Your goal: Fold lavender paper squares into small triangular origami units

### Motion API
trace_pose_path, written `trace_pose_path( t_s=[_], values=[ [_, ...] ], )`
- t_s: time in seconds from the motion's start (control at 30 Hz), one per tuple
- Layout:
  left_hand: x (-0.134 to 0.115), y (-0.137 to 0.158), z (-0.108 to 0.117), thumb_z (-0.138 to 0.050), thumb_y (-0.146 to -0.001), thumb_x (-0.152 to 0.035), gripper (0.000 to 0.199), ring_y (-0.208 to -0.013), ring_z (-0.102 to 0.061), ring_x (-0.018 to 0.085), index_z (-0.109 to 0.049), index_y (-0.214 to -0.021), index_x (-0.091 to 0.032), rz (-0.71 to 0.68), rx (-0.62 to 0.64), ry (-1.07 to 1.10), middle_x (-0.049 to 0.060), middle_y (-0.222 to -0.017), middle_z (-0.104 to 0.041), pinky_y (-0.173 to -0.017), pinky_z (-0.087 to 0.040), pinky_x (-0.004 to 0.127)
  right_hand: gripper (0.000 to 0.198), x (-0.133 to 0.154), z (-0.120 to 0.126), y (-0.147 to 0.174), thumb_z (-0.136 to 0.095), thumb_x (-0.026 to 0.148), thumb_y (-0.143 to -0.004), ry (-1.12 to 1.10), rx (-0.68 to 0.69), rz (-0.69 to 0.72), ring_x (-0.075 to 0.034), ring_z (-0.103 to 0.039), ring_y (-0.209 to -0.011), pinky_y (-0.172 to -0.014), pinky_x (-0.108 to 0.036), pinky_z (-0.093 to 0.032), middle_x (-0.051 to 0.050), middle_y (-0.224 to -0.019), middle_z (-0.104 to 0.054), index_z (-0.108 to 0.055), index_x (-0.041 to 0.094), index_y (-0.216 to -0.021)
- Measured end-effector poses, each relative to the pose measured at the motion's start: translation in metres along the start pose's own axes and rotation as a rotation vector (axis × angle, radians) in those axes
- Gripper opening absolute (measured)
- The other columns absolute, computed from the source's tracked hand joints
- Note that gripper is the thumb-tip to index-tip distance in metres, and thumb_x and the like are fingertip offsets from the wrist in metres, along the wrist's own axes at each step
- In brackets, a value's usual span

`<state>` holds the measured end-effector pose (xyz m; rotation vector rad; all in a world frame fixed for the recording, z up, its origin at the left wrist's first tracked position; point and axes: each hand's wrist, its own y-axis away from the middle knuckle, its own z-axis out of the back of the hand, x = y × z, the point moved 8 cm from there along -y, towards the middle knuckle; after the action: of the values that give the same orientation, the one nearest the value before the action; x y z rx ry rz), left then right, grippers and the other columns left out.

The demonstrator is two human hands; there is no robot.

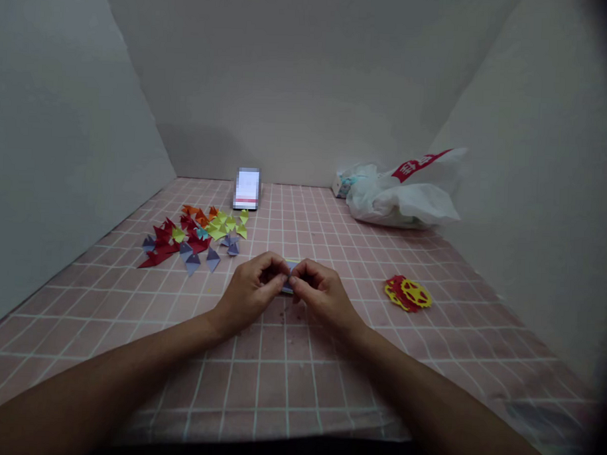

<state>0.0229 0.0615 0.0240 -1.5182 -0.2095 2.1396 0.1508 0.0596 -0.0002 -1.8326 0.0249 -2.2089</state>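
Observation:
At the middle of the table my left hand (255,285) and my right hand (321,291) meet, thumbs and fingertips pinched together. Between them is a small piece of bluish paper (290,265), with a thin yellowish strip along its far edge. Both hands close on it, and my fingers cover most of its shape. To the left lies a group of folded paper figures (198,234) in red, orange, yellow, light blue and purple.
A phone (247,188) with a lit, blurred screen stands upright at the back. Red and yellow wheel-shaped cutouts (408,293) lie to the right. Behind them sit a white plastic bag (399,201) and a small box (341,185). A pink checked cloth (258,385) covers the table between pale walls.

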Motion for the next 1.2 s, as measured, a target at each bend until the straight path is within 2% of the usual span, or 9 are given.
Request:
trace_pose_path(
  t_s=[0.2,0.9,1.2],
  values=[
    [0.002,0.001,0.0,-0.058,-0.084,-0.015,0.009,-0.07,-0.061,0.013,-0.062,-0.091,-0.018,0.01,0.004,0.02,0.0,-0.079,-0.065,-0.065,-0.05,0.025,0.015,0.001,-0.001,0.0,-0.061,0.029,-0.082,-0.004,0.0,0.001,-0.014,-0.05,-0.064,-0.057,-0.027,-0.042,0.001,-0.069,-0.054,-0.056,0.02,-0.071],
    [0.004,-0.001,-0.001,-0.057,-0.083,-0.016,0.008,-0.07,-0.061,0.013,-0.063,-0.087,-0.016,0.059,0.031,0.02,0.001,-0.078,-0.066,-0.066,-0.049,0.025,0.015,0.002,0.0,-0.001,-0.06,0.029,-0.08,0.001,-0.002,0.006,-0.014,-0.05,-0.063,-0.057,-0.027,-0.04,0.001,-0.068,-0.053,-0.055,0.02,-0.07],
    [0.011,-0.001,-0.002,-0.059,-0.082,-0.018,0.006,-0.069,-0.062,0.012,-0.064,-0.084,-0.016,0.147,0.031,0.163,0.001,-0.076,-0.065,-0.066,-0.054,0.025,0.014,0.0,-0.001,0.0,-0.062,0.029,-0.082,-0.079,0.014,0.008,-0.013,-0.052,-0.062,-0.057,-0.028,-0.043,0.001,-0.069,-0.054,-0.056,0.019,-0.073]
  ],
)
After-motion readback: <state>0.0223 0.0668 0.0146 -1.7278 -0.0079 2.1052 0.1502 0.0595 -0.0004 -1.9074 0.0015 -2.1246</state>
